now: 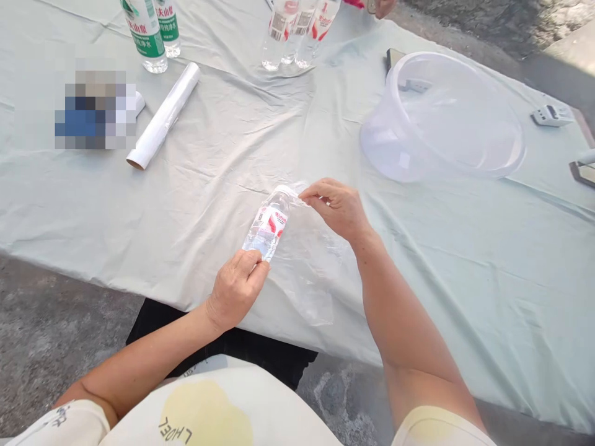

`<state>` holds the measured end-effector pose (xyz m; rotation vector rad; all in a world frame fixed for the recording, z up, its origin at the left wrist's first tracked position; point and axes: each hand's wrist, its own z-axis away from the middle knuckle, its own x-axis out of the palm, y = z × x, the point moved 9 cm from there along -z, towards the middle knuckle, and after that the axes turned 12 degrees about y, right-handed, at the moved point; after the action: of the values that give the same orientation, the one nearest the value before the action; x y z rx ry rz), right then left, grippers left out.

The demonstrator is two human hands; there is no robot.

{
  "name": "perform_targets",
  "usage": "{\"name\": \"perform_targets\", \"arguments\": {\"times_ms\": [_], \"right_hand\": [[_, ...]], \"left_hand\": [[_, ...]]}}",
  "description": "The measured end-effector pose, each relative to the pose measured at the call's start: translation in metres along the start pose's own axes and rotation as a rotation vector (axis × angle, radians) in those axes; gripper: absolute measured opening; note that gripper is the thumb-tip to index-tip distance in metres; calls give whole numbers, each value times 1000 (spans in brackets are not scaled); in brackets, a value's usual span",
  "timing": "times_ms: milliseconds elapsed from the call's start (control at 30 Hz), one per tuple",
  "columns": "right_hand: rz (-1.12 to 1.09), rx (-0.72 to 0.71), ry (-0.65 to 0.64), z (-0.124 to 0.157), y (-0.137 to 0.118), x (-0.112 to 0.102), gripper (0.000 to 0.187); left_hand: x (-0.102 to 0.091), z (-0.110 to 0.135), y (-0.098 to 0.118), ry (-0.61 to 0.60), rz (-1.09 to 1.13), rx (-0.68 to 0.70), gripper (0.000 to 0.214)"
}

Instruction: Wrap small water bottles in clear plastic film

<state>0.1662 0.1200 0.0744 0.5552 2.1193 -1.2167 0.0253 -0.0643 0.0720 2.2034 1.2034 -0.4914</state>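
Observation:
A clear water bottle (267,226) with a white cap and a red-and-white label lies tilted over the cloth in front of me. My left hand (239,282) is closed around its bottom end. By the cap, my right hand (337,207) pinches the edge of a thin clear plastic film (309,266). This film spreads over the cloth to the right of the bottle and reaches toward the table's near edge. Whether it also passes under the bottle is hard to see.
A roll of plastic film (163,116) lies at the back left, beside a blurred-out patch. Green-labelled bottles (149,34) and several red-labelled bottles (297,34) stand at the far side. A translucent tub (385,145) sits at the right, near a small white device (551,116). Another person's hand (383,7) shows at the top.

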Motion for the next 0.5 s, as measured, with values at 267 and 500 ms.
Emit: {"name": "perform_targets", "arguments": {"times_ms": [267,500], "right_hand": [[25,62,-100,25,24,20,30],[128,154,0,30,53,-4,49]], "left_hand": [[13,-5,33,-39,-28,182,32],[15,-6,34,-47,-31,176,36]]}}
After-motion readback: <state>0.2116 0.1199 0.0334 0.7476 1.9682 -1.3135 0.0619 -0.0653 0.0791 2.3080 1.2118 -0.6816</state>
